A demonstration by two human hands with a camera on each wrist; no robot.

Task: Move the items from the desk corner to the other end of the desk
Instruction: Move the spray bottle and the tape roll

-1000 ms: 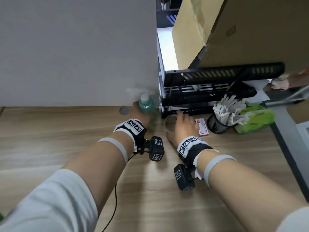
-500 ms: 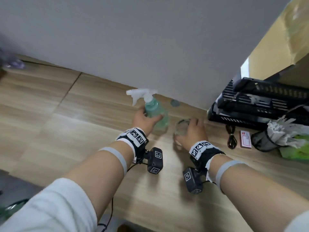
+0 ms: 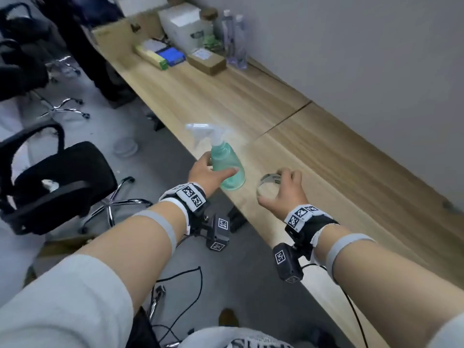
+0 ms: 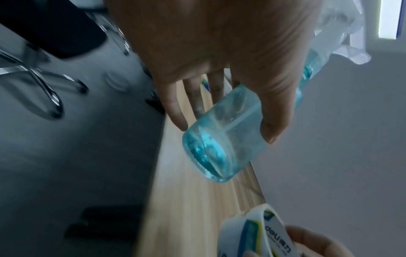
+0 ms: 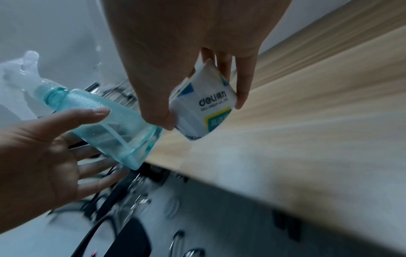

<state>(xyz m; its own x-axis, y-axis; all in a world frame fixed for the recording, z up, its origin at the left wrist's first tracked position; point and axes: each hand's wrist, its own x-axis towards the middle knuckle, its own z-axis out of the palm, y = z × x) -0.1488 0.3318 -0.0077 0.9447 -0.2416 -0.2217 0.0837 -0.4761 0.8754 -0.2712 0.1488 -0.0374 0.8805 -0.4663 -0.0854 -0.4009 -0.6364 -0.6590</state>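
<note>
Head view: both items now off the corner, airborne mid-counter (image 3: pixel 288 126) — left hand (image 3: pixel 206 173) grips spray bottle (image 3: pixel 226 164), right hand (image 3: pixel 283 194) pinches tape roll (image 3: pixel 270 183); far end next.

Spray bottle (image 4: pixel 224 139) nozzle hidden behind left hand (image 4: pixel 219 43) in left wrist view. Tape roll (image 4: pixel 252 233) cut off by bottom edge. Far desk items blurred.

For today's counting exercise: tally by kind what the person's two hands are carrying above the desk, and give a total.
Spray bottle, held in the left hand: 1
Roll of tape, held in the right hand: 1
Total: 2
</note>
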